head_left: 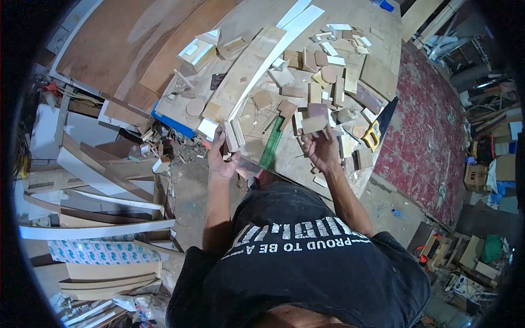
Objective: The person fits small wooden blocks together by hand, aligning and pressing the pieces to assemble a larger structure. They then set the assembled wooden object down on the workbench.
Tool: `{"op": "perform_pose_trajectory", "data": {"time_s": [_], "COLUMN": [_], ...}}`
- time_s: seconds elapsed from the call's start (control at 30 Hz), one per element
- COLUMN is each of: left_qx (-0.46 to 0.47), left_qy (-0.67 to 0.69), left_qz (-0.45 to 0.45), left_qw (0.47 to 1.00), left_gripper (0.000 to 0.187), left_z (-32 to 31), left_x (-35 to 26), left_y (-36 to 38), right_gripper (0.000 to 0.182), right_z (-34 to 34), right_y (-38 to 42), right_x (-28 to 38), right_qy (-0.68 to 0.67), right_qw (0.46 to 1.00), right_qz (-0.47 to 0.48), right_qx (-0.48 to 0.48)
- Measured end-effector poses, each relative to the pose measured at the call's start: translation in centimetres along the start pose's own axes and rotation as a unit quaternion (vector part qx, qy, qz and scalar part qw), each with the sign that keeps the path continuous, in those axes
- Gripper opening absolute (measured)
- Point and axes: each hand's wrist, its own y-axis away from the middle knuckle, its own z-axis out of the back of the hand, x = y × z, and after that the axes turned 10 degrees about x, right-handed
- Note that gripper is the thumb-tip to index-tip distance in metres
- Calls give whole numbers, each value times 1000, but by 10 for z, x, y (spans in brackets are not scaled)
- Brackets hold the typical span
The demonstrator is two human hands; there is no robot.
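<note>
My left hand [221, 159] is closed around a small stack of thin wooden pieces [234, 135], held upright at the table's near edge. In my right hand [322, 148], a flat rectangular piece of wood [314, 125] is pinched between thumb and fingers. Its lower part is covered by the fingers. Between the hands lies a green strip [270, 145] beside a brown wooden piece [286, 112]. Right of my right hand, a yellow-handled saw [373, 135] rests near the table edge.
The wooden worktable [290, 164] carries several offcuts and blocks [328, 76], mostly towards its right side. A long white curved strip [268, 63] runs across it. Curved boards [98, 229] stand stacked on the left. Red flooring [421, 131] lies to the right.
</note>
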Motion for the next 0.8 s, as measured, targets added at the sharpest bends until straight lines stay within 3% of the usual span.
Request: {"op": "perform_pose_trajectory", "data": {"time_s": [0.1,0.17,0.2,0.23,0.3,0.37,0.43,0.5,0.57,0.67,0.7,0.77,0.8], "left_qx": [-38,-57,-66,-74,-79,-36,-72,-105,-96,-83,-87,-107,-74], "left_qy": [-31,-28,-25,-21,-33,-39,-50,-62,-106,-159,-195,-219,-242], "left_qz": [5,0,0,0,13,57,55,55,51,47,40,48,52], "left_qw": [999,998,998,997,996,997,995,991,988,983,976,969,966], "left_gripper": [36,33,32,30,27,30,31,31,32,38,40,45,47], "left_z": [-8,-2,-1,1,9,27,28,28,26,20,17,13,19], "left_x": [-9,-11,-13,-15,-24,-34,-38,-44,-51,-57,-57,-60,-59], "left_y": [12,16,18,19,23,23,19,14,7,-7,-10,-18,-23], "right_gripper": [56,55,49,44,42,43,46,47,43,34,37,47,53], "right_z": [52,91,92,91,88,95,115,136,95,54,18,-50,-80], "right_y": [-5,-11,-10,-8,-5,-7,-9,-15,-16,-42,-54,-72,-78], "right_x": [-35,-66,-72,-84,-95,-97,-111,-121,-116,-106,-101,-97,-97], "right_qy": [73,227,283,427,670,698,857,876,901,821,708,648,657], "right_qw": [991,940,932,872,720,700,509,470,405,548,696,760,750], "right_qz": [-59,-106,-91,-70,-12,-43,27,-2,22,112,25,42,59], "right_qx": [-99,-233,-206,-228,-183,-143,-82,-104,-150,-118,-117,4,54]}}
